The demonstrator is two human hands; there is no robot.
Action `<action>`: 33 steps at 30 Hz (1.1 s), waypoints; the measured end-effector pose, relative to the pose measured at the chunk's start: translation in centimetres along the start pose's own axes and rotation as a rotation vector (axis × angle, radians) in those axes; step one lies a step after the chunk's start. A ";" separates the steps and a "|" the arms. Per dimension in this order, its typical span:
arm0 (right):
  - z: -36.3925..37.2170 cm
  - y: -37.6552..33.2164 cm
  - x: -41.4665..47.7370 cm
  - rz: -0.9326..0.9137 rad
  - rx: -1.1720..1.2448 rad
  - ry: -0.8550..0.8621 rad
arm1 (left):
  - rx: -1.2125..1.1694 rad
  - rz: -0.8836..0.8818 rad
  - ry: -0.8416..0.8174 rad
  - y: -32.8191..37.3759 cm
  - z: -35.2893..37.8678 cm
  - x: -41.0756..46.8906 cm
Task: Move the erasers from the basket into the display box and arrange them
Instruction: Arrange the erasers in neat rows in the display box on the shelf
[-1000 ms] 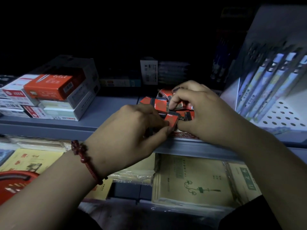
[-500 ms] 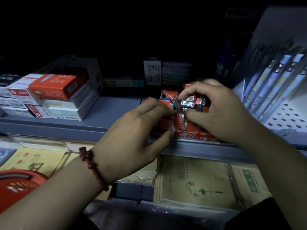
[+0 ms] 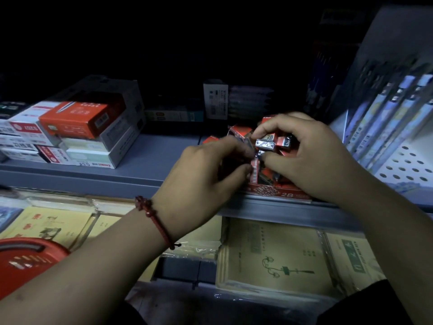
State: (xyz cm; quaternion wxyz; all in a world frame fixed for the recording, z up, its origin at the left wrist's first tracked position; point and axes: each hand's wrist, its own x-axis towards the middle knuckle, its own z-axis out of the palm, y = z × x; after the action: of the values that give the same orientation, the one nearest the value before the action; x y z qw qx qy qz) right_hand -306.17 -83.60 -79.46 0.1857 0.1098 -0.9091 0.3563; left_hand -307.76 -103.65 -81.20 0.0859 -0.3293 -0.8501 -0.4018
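**A:** Erasers (image 3: 283,143) first: what has hold of them?

**B:** The right hand (image 3: 314,158) pinches a 2B eraser (image 3: 266,143) between thumb and forefinger, above the heap. The left hand (image 3: 201,179) closes thumb and fingertips on an upright eraser (image 3: 255,165) near the front of the display box (image 3: 278,194), which sits at the shelf (image 3: 150,165) edge.

**A:** What might go wrong?

**B:** The heap looks loose and stands above the box wall. A nudge from either hand could tip pieces over the front, onto the notebooks (image 3: 276,254) below.

**A:** And their look?

**B:** Small blocks in red sleeves marked 2B with shiny dark ends, lying at all angles. The red basket (image 3: 30,259) is well apart, lower left.
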 end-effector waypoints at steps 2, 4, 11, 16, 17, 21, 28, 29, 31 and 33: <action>0.0 0.0 0.0 -0.005 -0.001 0.002 | -0.094 -0.047 -0.001 0.2 0.1 0.3; 0.1 0.0 -0.1 -0.018 -0.001 -0.003 | -0.083 -0.052 -0.006 0.3 0.2 0.5; 0.1 0.3 -0.1 -0.025 0.008 -0.017 | -0.023 -0.055 -0.049 0.5 -0.1 0.8; -0.1 0.3 -0.1 -0.012 0.016 -0.011 | 0.033 -0.091 -0.049 0.7 -0.1 0.9; -0.1 0.3 -0.1 -0.014 0.013 -0.010 | 0.013 -0.104 -0.049 0.8 -0.1 1.0; -0.1 0.3 -0.1 -0.012 0.008 -0.009 | 0.008 -0.134 -0.044 1.0 -0.1 1.5; -0.3 0.5 0.0 -0.017 0.025 -0.067 | -0.113 -0.039 -0.155 0.3 -1.2 1.4; -0.3 0.5 0.0 -0.014 0.034 -0.089 | -0.145 -0.045 -0.152 0.2 -1.1 1.4; -0.3 0.4 0.1 -0.001 0.043 -0.132 | -0.168 -0.068 -0.132 0.0 -1.0 1.4; -0.3 0.3 0.3 0.014 0.019 -0.169 | -0.170 -0.086 -0.124 -0.3 -0.9 1.5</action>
State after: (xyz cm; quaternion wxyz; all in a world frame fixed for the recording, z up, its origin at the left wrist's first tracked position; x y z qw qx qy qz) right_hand -306.43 -83.22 -79.34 0.1046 0.1351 -0.9189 0.3555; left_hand -309.25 -103.72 -80.13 -0.0122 -0.3230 -0.8300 -0.4546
